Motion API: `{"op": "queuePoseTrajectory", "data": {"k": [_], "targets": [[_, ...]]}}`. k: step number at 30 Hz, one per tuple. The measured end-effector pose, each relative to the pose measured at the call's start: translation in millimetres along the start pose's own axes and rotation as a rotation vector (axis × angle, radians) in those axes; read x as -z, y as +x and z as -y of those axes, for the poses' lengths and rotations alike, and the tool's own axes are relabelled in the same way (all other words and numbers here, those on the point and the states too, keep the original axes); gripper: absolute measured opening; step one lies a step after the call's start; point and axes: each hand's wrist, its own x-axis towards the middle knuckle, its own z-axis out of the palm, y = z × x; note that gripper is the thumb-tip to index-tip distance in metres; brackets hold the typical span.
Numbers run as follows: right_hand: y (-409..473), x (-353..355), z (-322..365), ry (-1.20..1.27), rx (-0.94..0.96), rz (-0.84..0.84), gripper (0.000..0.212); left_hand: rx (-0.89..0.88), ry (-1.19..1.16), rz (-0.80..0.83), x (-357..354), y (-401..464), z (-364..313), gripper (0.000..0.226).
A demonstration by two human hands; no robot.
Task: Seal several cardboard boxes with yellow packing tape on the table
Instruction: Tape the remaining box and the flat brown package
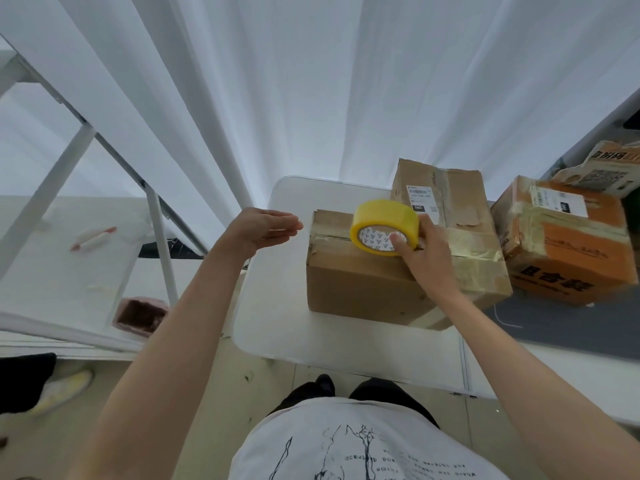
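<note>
**Yellow tape roll held against a box on the table**

Yellow packing tape (384, 226) stands on edge on top of the nearest cardboard box (363, 282), at the taped seam running across its lid. The right hand (427, 252) holds the roll, with the thumb pressed into the printed core and the fingers curled round the far rim. The left hand (268, 226) hangs in the air just left of the box's left edge, fingers straight and together, palm turned towards the box, holding nothing and touching nothing.

The box sits on a white table (277, 327), close to its rounded left corner. A second brown box (446, 199) with a white shipping label stands directly behind it, touching or nearly so. To the right, an orange box (571, 251) with old clear tape across it rests on a dark mat (554, 327), and another printed box (609, 169) lies beyond that one.

White curtains (311, 81) hang behind the table. A pink tray (140, 317) lies on the floor at the left.
</note>
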Motion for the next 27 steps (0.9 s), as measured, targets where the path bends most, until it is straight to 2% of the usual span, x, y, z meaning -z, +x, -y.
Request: {"op": "queuePoseTrajectory", "data": {"k": [4, 7, 14, 18, 27], "targets": [[-2.7, -9.1, -0.1, -0.078, 0.141, -0.111, 0.038, 0.069, -0.013, 0.016, -5.0, 10.9, 14.3, 0.023], [-3.1, -9.7, -0.8, -0.114, 0.217, -0.12, 0.04, 0.089, -0.018, 0.01, -7.9, 19.0, 19.4, 0.022], [-0.4, -7.3, 0.7, -0.188, 0.252, -0.091, 0.042, 0.096, 0.019, 0.016, -3.7, 32.3, 15.1, 0.018], [1.4, -6.7, 2.7, -0.232, 0.287, -0.074, 0.035, 0.137, 0.06, 0.059, 1.5, 38.8, 19.2, 0.018], [3.5, -4.2, 6.7, -0.277, 0.304, -0.02, 0.035, 0.174, 0.022, 0.097, 5.4, 46.8, 29.2, 0.02]]}}
